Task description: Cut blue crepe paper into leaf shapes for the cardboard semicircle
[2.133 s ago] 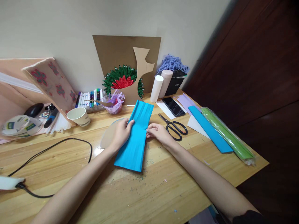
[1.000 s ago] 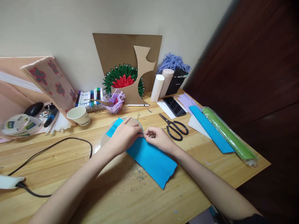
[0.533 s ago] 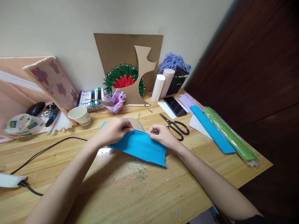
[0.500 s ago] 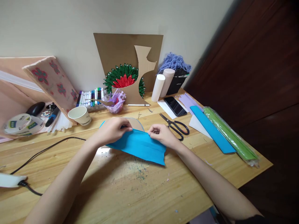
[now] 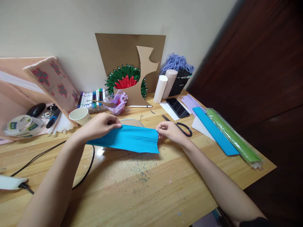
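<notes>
A strip of blue crepe paper is stretched between my two hands, just above the wooden table. My left hand pinches its top edge toward the left. At the top right corner, my right hand grips it between thumb and fingers. Behind the strip, a piece of cardboard with a curved edge lies flat, mostly hidden by the paper. Black-handled scissors lie partly covered by my right hand.
A paper cup, a bowl of purple scraps and a cardboard cutout stand along the back. To the right are a phone, a folded blue paper and a wrapped green roll. A black cable crosses the left side.
My left hand has moved left and slightly up, while my right hand has shifted a little right to the paper's corner. The blue strip now hangs flatter and farther left.
</notes>
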The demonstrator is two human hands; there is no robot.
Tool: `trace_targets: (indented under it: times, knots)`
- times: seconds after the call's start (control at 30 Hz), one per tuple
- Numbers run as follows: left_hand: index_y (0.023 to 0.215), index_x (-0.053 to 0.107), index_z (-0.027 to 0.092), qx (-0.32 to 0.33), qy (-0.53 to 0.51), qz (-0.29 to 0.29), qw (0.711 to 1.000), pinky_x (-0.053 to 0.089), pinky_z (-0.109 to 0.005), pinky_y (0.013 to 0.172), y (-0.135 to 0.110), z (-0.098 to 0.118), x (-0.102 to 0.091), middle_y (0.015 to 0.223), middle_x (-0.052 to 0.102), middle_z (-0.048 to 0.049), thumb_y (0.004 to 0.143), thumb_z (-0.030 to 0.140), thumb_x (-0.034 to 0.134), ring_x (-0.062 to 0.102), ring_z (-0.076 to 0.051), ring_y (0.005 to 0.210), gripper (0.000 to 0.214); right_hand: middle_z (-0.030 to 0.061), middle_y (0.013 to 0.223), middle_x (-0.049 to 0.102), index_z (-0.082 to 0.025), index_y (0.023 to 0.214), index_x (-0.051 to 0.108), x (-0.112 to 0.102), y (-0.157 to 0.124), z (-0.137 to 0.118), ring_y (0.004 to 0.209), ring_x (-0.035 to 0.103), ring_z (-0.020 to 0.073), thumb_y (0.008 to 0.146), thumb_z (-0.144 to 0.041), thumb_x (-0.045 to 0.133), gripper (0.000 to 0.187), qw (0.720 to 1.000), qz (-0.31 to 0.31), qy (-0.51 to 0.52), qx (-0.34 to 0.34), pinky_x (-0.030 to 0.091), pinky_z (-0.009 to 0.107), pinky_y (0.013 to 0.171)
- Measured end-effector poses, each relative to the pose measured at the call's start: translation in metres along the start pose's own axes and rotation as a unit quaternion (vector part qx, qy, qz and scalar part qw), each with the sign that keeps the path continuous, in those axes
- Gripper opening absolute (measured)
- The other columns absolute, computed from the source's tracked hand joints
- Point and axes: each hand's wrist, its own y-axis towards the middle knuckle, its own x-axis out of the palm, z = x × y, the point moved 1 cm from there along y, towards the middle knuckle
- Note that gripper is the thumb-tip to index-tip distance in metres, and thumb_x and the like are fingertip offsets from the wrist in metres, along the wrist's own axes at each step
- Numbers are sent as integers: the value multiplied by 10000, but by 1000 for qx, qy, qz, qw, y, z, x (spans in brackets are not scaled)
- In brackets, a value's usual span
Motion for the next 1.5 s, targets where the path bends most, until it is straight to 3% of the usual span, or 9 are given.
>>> trace_targets:
  times: [0.23,0.37,0.47,0.73,0.83,0.97,1.2,1.33,1.5]
  knots:
    - [636,621,142,-49,21,63,997,281,-206,514,-17,0,-25,560,566,13,751,389,581,444,-100,545,275,28,635,663,-156,669,611,-14,11,9,569,620,130,672,-322,669,176,995,87,45,-12,504,261,592]
    - [641,581,148,-24,-20,56,998,271,-194,510,-22,4,-26,564,506,23,773,434,535,415,-93,559,318,62,933,680,-192,963,629,5,6,3,870,642,178,709,-444,664,359,991,10,122,-56,503,316,797]
    - [671,562,170,-5,-39,50,998,315,-199,539,-20,7,-20,631,534,14,795,447,493,456,-113,603,311,41,940,679,-215,964,639,20,-1,-1,934,620,192,669,-423,722,370,989,-49,124,-70,481,322,842]
    - [771,583,195,-20,30,69,997,392,-268,629,-10,-9,-2,769,625,-27,823,452,446,554,-185,695,296,-17,629,618,-174,761,634,23,-6,1,477,500,75,711,-474,664,306,996,-45,70,35,361,183,433]
    - [893,584,183,-50,102,70,991,420,-322,718,-6,-9,13,922,641,-70,823,391,468,581,-237,832,248,-20,568,596,-151,688,604,23,-1,8,426,459,51,698,-461,676,318,994,-44,71,72,344,165,402]
    - [1055,549,159,34,115,27,992,400,-360,875,-3,10,37,1113,567,-113,801,393,537,507,-259,1056,345,-9,547,609,-140,657,575,24,3,15,416,488,57,677,-420,702,308,989,-23,70,131,373,161,384]
    - [865,616,192,81,83,-56,992,416,-300,737,2,22,53,957,595,-55,781,351,581,562,-208,872,184,-28,469,556,-148,604,542,23,4,19,377,467,52,685,-460,685,353,991,1,50,128,354,157,357]
    - [824,564,187,42,46,-21,998,387,-282,646,2,15,42,859,623,-38,847,326,471,559,-184,762,169,-25,445,547,-163,584,509,21,7,22,359,441,52,702,-590,598,452,992,18,67,105,289,161,338]
    - [858,510,200,6,29,105,994,381,-276,643,1,6,21,874,632,-28,865,354,444,571,-187,779,168,-32,454,529,-168,517,445,16,7,18,379,429,42,695,-589,606,484,996,11,72,59,280,162,368]
